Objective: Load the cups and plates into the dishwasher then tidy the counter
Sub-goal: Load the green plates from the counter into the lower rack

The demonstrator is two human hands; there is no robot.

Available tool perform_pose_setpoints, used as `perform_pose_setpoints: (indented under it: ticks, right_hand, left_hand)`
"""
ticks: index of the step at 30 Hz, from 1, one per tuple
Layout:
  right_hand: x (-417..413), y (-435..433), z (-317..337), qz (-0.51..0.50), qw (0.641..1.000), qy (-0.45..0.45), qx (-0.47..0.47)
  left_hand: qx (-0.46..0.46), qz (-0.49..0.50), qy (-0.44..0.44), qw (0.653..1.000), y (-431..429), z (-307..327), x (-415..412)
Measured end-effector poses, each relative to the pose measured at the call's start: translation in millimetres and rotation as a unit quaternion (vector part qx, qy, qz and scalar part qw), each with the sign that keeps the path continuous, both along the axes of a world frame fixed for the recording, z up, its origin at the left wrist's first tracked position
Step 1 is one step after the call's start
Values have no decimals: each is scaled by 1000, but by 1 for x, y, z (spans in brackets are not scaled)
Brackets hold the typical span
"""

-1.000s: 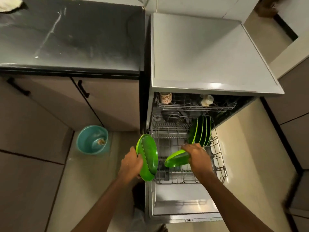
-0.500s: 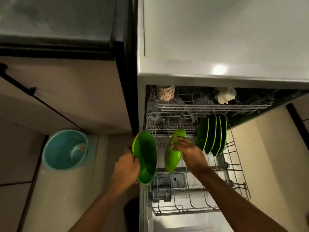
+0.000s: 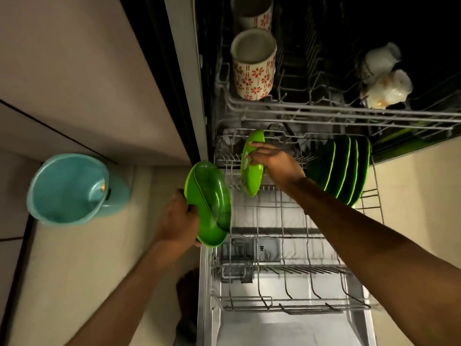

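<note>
My right hand [image 3: 277, 164] holds a single plate [image 3: 252, 171] on its edge over the far left part of the lower rack [image 3: 287, 236]. My fingers [image 3: 262, 147] are clamped on its right rim and the plate's bottom edge is down among the wires; I cannot tell whether it is seated. My left hand [image 3: 178, 218] is just left of the rack, curled tight round the near left edge of the stacked plates [image 3: 209, 203], which look like two nested together and are tilted up towards me, clear of the rack. To the right of my right hand a row of plates [image 3: 349, 168] stands upright in the rack's far right corner, well apart from the single plate. Farther off, the upper rack [image 3: 324, 113] carries two flowered cups [image 3: 253, 71] on its left and pale cups [image 3: 386, 86] on its right. A teal bucket [image 3: 69, 188] sits on the floor at the left.
</note>
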State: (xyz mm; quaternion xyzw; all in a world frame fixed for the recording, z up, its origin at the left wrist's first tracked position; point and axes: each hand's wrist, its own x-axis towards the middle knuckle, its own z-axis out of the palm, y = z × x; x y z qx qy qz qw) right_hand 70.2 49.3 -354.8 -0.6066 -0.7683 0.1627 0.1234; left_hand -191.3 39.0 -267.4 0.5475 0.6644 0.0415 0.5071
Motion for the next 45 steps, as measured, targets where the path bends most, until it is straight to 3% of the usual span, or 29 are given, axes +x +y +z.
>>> perform_pose_setpoints:
  ticks: [9,14,20,28,36,45]
  right_hand:
    - [6,21,-15,50,998,-30,-17]
    - [29,11,-19,7,999,-34,13]
    - [27,5,-39,71,993,-98,-14]
    - [10,-6,-38,66,984,-139,-86]
    - [4,-69,-25,-102,995,-23,8]
    - [-13,-140,-28,-194,980,50,7]
  left_hand:
    - [-2,14,-38,999,2,-11,3]
    - [-6,18,-43,999,2,-12,6]
    - [5,0,-32,999,4,-18,13]
    - [69,-55,16,996,17,-39,37]
    - [150,-81,83,982,45,-52,79]
    - [181,-144,134,964,63,-73,110]
